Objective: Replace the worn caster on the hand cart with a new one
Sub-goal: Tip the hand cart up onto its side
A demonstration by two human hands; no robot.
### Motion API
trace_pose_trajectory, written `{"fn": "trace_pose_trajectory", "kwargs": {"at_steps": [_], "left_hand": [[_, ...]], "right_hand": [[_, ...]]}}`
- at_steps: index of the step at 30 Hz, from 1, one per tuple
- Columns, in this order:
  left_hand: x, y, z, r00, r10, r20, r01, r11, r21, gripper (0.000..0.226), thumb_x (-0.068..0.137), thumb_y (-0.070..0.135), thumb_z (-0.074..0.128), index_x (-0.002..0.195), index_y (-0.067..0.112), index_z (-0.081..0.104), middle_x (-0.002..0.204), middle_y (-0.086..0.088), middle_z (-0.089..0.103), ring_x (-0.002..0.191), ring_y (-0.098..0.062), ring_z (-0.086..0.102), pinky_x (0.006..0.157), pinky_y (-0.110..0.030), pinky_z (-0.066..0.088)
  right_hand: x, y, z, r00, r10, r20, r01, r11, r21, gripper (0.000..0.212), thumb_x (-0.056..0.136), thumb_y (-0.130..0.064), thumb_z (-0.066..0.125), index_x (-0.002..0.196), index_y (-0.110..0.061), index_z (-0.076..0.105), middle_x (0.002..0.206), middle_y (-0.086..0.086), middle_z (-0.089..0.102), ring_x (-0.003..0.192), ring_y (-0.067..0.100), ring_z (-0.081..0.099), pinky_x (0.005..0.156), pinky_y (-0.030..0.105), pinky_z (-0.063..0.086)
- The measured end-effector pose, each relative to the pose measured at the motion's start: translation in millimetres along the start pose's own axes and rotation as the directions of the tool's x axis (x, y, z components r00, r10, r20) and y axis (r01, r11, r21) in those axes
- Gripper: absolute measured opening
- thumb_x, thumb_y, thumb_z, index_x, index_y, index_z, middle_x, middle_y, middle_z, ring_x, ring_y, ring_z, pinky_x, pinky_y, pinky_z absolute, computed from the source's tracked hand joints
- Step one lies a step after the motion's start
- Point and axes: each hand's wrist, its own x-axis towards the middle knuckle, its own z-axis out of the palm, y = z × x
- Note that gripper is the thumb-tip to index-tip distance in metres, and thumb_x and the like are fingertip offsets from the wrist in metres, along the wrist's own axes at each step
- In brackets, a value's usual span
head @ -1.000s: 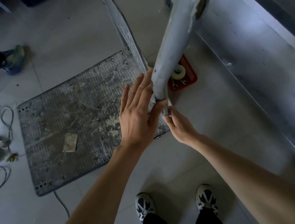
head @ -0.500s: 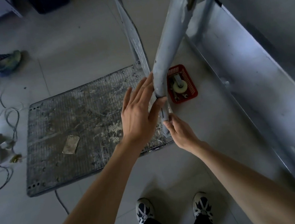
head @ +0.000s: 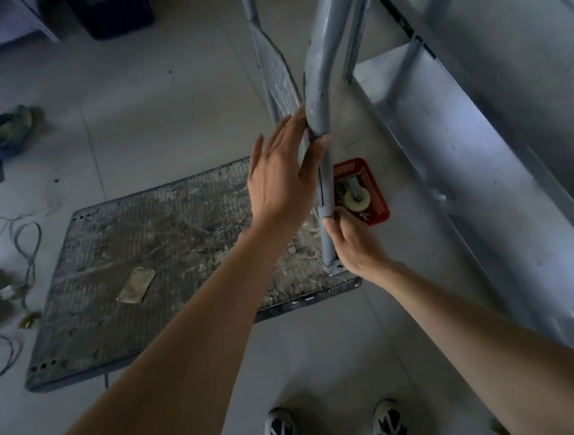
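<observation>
The hand cart's grey, dirty platform (head: 165,261) lies flat on the tiled floor. Its grey tubular handle (head: 322,77) rises from the platform's near right corner toward me. My left hand (head: 282,176) holds the handle tube, fingers straight along its left side and the thumb hooked round the front. Lower down, my right hand (head: 356,242) grips the thinner inner tube near the hinge bracket (head: 332,267). A cream-wheeled caster (head: 354,196) lies in a small red basket (head: 376,189) on the floor just right of the handle.
A metal shelving unit (head: 477,116) runs along the right side. Loose cables (head: 19,231) lie on the floor at left. Another person's shoe (head: 14,127) is at far left. A dark crate (head: 111,11) sits at the top. My shoes (head: 282,434) are near the bottom edge.
The handle has swung up more upright. My left hand rose with it, and my right hand now sits lower on the inner tube. The view shifted, showing more of the red basket.
</observation>
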Motion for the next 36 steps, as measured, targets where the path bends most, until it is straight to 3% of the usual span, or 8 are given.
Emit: {"fn": "trace_pose_trajectory", "kwargs": {"at_steps": [8, 11, 14, 22, 25, 29, 34, 36], "left_hand": [[89, 5, -41, 0.990, -0.138, 0.002, 0.138, 0.990, -0.036, 0.051, 0.101, 0.053, 0.049, 0.147, 0.030, 0.047, 0.151, 0.007, 0.051, 0.143, -0.020, 0.040, 0.121, -0.047, 0.026], [115, 1, -55, 0.997, -0.064, 0.032, 0.061, 0.996, 0.066, 0.063, 0.099, 0.053, 0.053, 0.154, 0.026, 0.037, 0.159, 0.005, 0.040, 0.148, -0.018, 0.033, 0.124, -0.044, 0.022], [111, -16, -59, 0.983, 0.016, 0.185, -0.048, 0.985, 0.166, 0.084, 0.093, 0.062, 0.056, 0.160, 0.026, 0.021, 0.167, 0.006, 0.023, 0.153, -0.015, 0.021, 0.126, -0.038, 0.009], [72, -99, -36, 0.813, -0.273, 0.515, 0.057, 0.917, 0.395, 0.095, 0.089, 0.070, 0.056, 0.162, 0.029, 0.011, 0.169, 0.009, 0.010, 0.156, -0.013, 0.008, 0.127, -0.039, 0.004], [70, -108, -22, 0.766, -0.340, 0.545, 0.109, 0.905, 0.412, 0.092, 0.090, 0.070, 0.054, 0.162, 0.030, 0.012, 0.169, 0.010, 0.009, 0.156, -0.012, 0.006, 0.127, -0.039, 0.004], [66, -123, -12, 0.720, -0.371, 0.587, 0.128, 0.902, 0.412, 0.094, 0.088, 0.070, 0.056, 0.161, 0.028, 0.014, 0.168, 0.010, 0.013, 0.155, -0.011, 0.008, 0.127, -0.037, 0.003], [55, -142, -8, 0.703, -0.374, 0.605, 0.116, 0.900, 0.421, 0.086, 0.090, 0.067, 0.056, 0.159, 0.031, 0.020, 0.167, 0.011, 0.020, 0.154, -0.013, 0.015, 0.126, -0.039, 0.008], [52, -151, -5, 0.717, -0.373, 0.589, 0.143, 0.906, 0.399, 0.074, 0.094, 0.062, 0.054, 0.157, 0.033, 0.027, 0.164, 0.013, 0.026, 0.152, -0.012, 0.022, 0.124, -0.038, 0.015]], "right_hand": [[59, -51, -30, 0.999, 0.041, -0.013, -0.042, 0.994, -0.096, 0.035, 0.109, -0.045, 0.029, 0.099, -0.020, 0.053, 0.088, -0.005, 0.056, 0.080, 0.019, 0.057, 0.071, 0.035, 0.043], [84, -63, -34, 0.997, 0.073, -0.032, -0.077, 0.988, -0.132, 0.039, 0.109, -0.047, 0.026, 0.102, -0.021, 0.055, 0.085, -0.006, 0.056, 0.078, 0.018, 0.054, 0.071, 0.033, 0.038], [107, -74, -44, 0.995, 0.088, -0.047, -0.095, 0.980, -0.173, 0.041, 0.108, -0.048, 0.025, 0.099, -0.021, 0.055, 0.085, -0.004, 0.057, 0.082, 0.023, 0.057, 0.074, 0.039, 0.044], [198, -86, -71, 0.984, 0.169, 0.058, -0.158, 0.975, -0.155, 0.053, 0.107, -0.055, 0.022, 0.095, -0.017, 0.056, 0.088, 0.012, 0.064, 0.086, 0.037, 0.066, 0.080, 0.049, 0.053], [231, -92, -71, 0.981, 0.186, 0.054, -0.178, 0.976, -0.124, 0.056, 0.109, -0.048, 0.021, 0.110, -0.008, 0.060, 0.093, 0.014, 0.064, 0.088, 0.033, 0.063, 0.077, 0.039, 0.048], [267, -116, -66, 0.985, 0.156, 0.067, -0.144, 0.977, -0.158, 0.052, 0.110, -0.045, 0.018, 0.097, -0.009, 0.053, 0.073, 0.001, 0.051, 0.072, 0.024, 0.054, 0.070, 0.031, 0.037], [314, -144, -55, 0.985, 0.140, 0.105, -0.114, 0.968, -0.222, 0.065, 0.109, -0.052, 0.014, 0.101, -0.006, 0.060, 0.086, 0.009, 0.058, 0.082, 0.027, 0.057, 0.074, 0.033, 0.038], [330, -147, -51, 0.986, 0.139, 0.094, -0.113, 0.963, -0.243, 0.064, 0.108, -0.055, 0.014, 0.086, -0.010, 0.055, 0.079, 0.006, 0.056, 0.074, 0.024, 0.055, 0.072, 0.034, 0.037]]}}
